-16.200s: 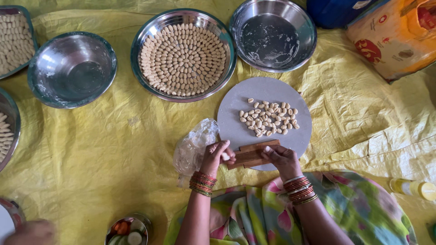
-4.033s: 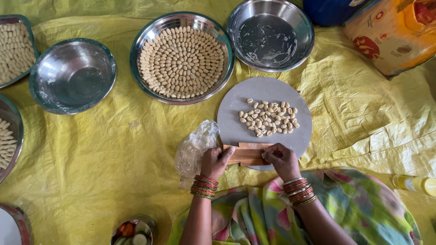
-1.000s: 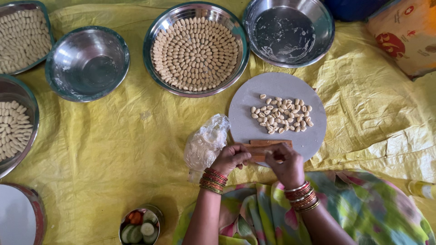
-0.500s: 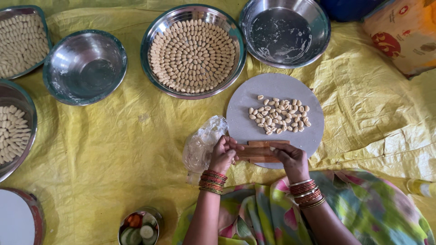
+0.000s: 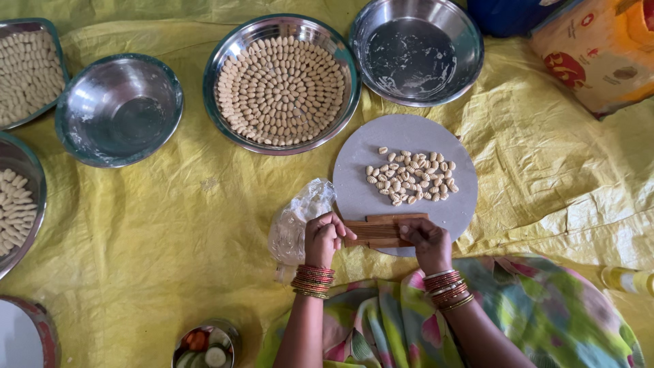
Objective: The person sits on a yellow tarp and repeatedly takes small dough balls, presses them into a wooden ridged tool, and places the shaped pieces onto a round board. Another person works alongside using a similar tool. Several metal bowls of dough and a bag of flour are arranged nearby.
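Note:
A small ridged wooden board [image 5: 379, 231] lies at the near edge of a round grey board [image 5: 409, 143]. My left hand [image 5: 323, 238] grips the wooden board's left end, fingers curled. My right hand [image 5: 428, 242] rests on its right end, fingers pressed on the ridges. Whether dough sits under the fingers is hidden. A heap of small shaped dough pieces [image 5: 410, 176] lies in the middle of the grey board. Both wrists wear red and gold bangles.
A steel plate [image 5: 225, 75] packed with rows of dough pieces sits behind, an empty floury plate [image 5: 470, 41] to its right, an empty steel bowl [image 5: 68, 129] at left. More filled plates [image 5: 30, 65] line the left edge. A crumpled plastic bag [image 5: 297, 219] lies by my left hand. Yellow sheet [image 5: 170, 225] covers the floor.
My hands have stayed on the wooden board with small shifts of the fingers. The view has drifted slightly; the plates and bowls stand as before.

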